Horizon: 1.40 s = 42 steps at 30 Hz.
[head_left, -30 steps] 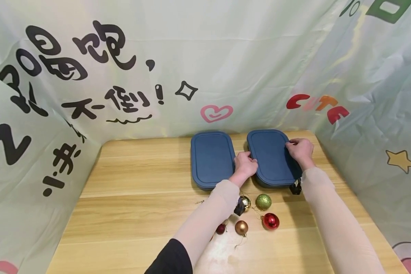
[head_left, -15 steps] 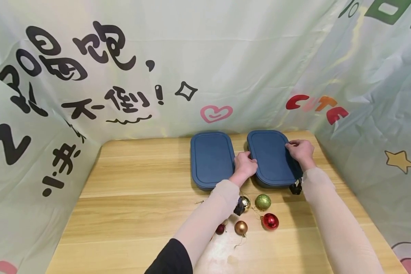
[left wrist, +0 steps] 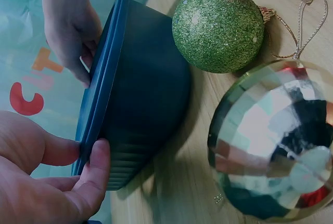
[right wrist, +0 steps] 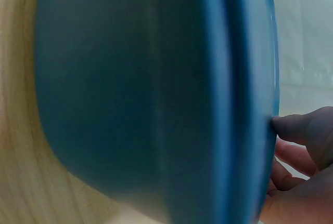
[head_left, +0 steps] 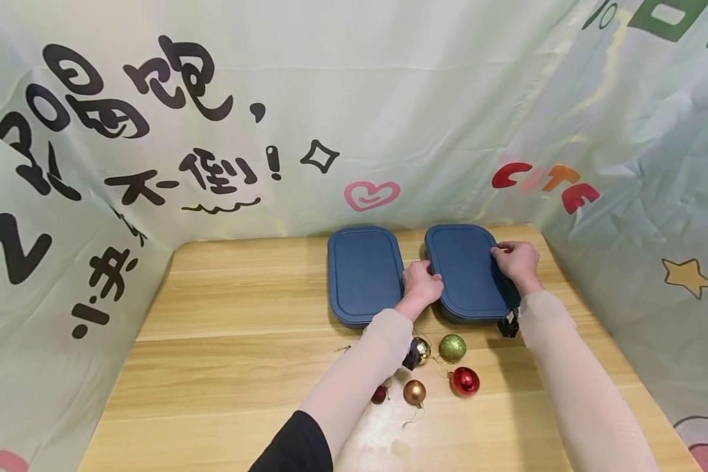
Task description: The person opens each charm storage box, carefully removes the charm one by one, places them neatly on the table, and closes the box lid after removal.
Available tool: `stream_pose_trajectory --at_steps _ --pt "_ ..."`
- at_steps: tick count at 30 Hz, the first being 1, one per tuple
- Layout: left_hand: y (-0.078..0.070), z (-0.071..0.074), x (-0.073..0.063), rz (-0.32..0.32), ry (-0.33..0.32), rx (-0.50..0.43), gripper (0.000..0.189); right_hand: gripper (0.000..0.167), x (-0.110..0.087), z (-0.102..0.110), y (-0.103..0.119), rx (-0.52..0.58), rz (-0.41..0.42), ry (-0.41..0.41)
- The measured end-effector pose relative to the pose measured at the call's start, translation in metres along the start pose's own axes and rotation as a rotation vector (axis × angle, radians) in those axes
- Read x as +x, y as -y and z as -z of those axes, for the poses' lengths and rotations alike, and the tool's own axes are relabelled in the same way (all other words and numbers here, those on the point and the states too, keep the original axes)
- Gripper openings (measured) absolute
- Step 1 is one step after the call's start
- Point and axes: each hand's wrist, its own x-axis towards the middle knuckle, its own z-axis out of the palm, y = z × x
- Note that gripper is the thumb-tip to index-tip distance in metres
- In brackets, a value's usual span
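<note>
A dark blue lidded box point(head_left: 469, 272) stands at the back right of the table, its lid seated on top. My left hand point(head_left: 423, 282) pinches the left edge of the lid; in the left wrist view its thumb lies on the lid's top and a finger sits beneath the rim. On the opposite edge, my right hand point(head_left: 518, 262) grips the lid with its thumb tip at the rim and its other fingers curled, partly hidden in the right wrist view. A second blue lidded box point(head_left: 366, 275) stands just left of my left hand.
In front of the boxes lie Christmas baubles: a glittery green bauble point(head_left: 452, 347), a shiny red bauble point(head_left: 465, 381), a copper bauble point(head_left: 415, 393), a gold mirrored bauble point(left wrist: 276, 146) and a dark red bauble point(head_left: 379, 394). My left forearm covers part of this group. A printed cloth point(head_left: 295, 98) encloses the table.
</note>
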Motion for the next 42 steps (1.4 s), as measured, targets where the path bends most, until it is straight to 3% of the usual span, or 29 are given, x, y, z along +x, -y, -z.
stream_pose_trajectory --at_steps 27,35,42 --pt "-0.002 0.004 -0.002 0.007 0.017 0.016 0.043 0.046 -0.006 -0.003 0.002 0.029 -0.034 -0.009" --pt "-0.002 0.027 0.004 -0.077 0.038 0.125 0.044 0.047 -0.005 -0.006 0.007 0.001 0.030 -0.007" --pt "0.004 0.052 0.020 -0.194 -0.007 0.173 0.042 0.044 -0.004 -0.006 0.022 -0.054 0.160 -0.047"
